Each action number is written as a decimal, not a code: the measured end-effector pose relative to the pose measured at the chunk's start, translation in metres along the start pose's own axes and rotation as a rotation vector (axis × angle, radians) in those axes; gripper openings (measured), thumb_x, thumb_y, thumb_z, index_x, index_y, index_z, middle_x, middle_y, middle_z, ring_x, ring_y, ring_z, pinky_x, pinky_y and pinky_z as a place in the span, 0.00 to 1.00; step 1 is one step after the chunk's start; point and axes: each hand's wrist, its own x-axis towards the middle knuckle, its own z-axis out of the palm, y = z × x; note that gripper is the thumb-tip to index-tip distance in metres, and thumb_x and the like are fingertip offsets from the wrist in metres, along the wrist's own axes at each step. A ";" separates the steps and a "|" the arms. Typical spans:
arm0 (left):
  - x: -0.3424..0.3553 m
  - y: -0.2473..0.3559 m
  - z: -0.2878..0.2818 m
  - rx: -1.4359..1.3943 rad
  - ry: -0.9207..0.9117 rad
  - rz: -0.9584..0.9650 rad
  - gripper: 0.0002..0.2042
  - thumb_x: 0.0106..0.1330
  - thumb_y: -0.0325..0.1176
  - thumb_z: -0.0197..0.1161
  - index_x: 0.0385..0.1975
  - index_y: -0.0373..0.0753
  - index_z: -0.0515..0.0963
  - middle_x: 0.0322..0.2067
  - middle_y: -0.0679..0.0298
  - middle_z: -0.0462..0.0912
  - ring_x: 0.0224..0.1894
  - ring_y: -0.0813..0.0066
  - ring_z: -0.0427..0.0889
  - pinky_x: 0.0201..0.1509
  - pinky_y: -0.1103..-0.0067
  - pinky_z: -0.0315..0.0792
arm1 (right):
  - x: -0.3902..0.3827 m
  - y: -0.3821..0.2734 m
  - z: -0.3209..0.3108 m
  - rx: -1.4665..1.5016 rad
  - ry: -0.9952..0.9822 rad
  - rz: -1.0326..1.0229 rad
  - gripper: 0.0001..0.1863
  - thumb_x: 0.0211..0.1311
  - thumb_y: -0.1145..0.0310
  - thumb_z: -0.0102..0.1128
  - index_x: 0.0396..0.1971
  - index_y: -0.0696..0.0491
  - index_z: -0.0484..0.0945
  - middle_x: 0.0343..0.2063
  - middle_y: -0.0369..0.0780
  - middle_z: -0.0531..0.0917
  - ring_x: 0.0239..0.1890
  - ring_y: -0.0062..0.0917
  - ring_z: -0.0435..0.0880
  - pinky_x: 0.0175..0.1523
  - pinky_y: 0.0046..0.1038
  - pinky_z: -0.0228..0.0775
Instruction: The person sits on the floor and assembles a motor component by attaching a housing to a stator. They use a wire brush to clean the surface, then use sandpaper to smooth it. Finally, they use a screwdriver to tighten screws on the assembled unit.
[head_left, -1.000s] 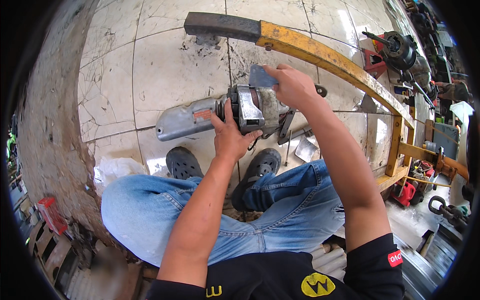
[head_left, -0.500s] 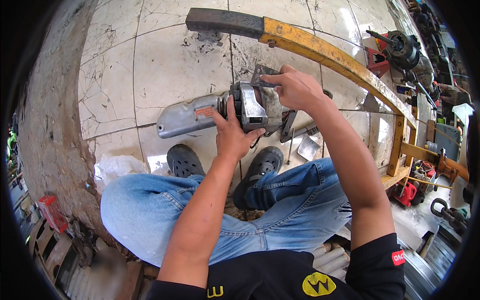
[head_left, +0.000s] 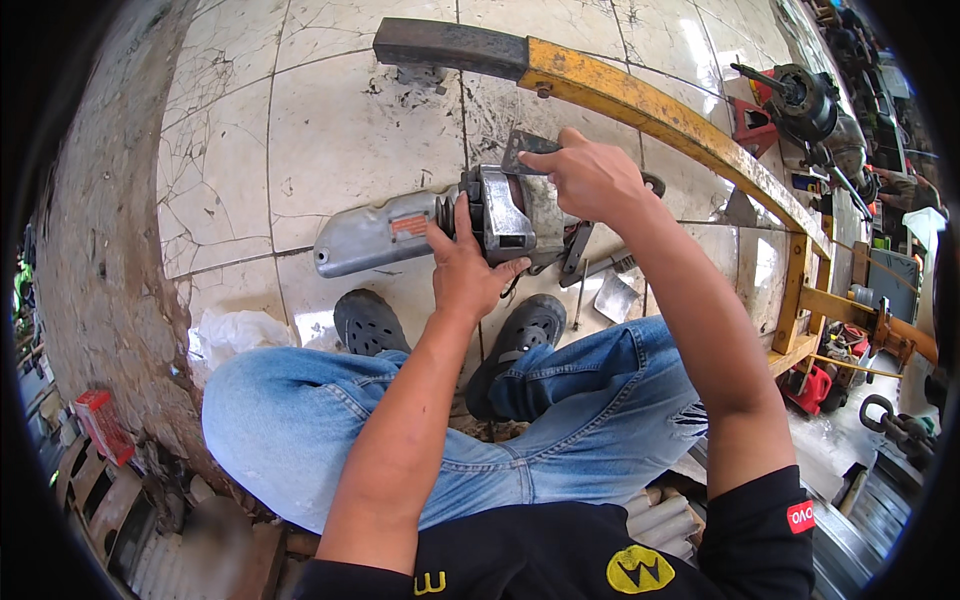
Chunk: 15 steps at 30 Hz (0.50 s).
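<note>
A long machine with a rounded silver housing point(head_left: 365, 240) lies on the floor in front of me. It has an orange label, a black ribbed section and a shiny metal collar point(head_left: 510, 210) at its right part. My left hand point(head_left: 468, 275) grips the machine around the ribbed section and the collar, thumb on the near side. In my right hand point(head_left: 600, 180) is a flat dark scraper-like metal plate point(head_left: 518, 150), its index finger stretched along it. The plate sits over the collar's far edge; whether it touches the metal I cannot tell.
A yellow steel frame point(head_left: 660, 100) arches over the tiles from far middle to right. Beside the machine lie a rod point(head_left: 580, 295) and a small metal plate point(head_left: 616, 297). A plastic bag point(head_left: 235, 335) lies at left. Another machine point(head_left: 805, 100) stands on a red stand, far right.
My right hand and the plate have shifted very slightly. My left hand keeps its hold, and the machine stays in place.
</note>
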 end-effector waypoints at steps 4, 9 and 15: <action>-0.002 0.004 -0.006 -0.039 -0.044 -0.040 0.62 0.43 0.53 0.80 0.75 0.50 0.41 0.67 0.38 0.46 0.64 0.37 0.65 0.65 0.62 0.68 | 0.005 -0.014 0.002 0.006 -0.019 0.010 0.30 0.57 0.71 0.56 0.59 0.25 0.77 0.47 0.42 0.77 0.45 0.37 0.84 0.48 0.36 0.77; 0.000 -0.001 0.000 -0.006 -0.003 0.003 0.62 0.43 0.53 0.80 0.75 0.50 0.41 0.66 0.37 0.46 0.64 0.37 0.65 0.65 0.62 0.67 | 0.002 -0.001 -0.001 0.029 -0.068 0.033 0.31 0.57 0.70 0.55 0.60 0.25 0.75 0.48 0.41 0.78 0.47 0.36 0.83 0.50 0.37 0.78; -0.002 0.002 -0.003 -0.030 -0.014 -0.001 0.62 0.42 0.52 0.80 0.75 0.50 0.42 0.66 0.37 0.45 0.65 0.36 0.63 0.66 0.61 0.66 | 0.017 -0.019 0.004 0.041 -0.026 -0.055 0.26 0.60 0.68 0.54 0.59 0.30 0.76 0.46 0.41 0.82 0.49 0.36 0.82 0.49 0.38 0.76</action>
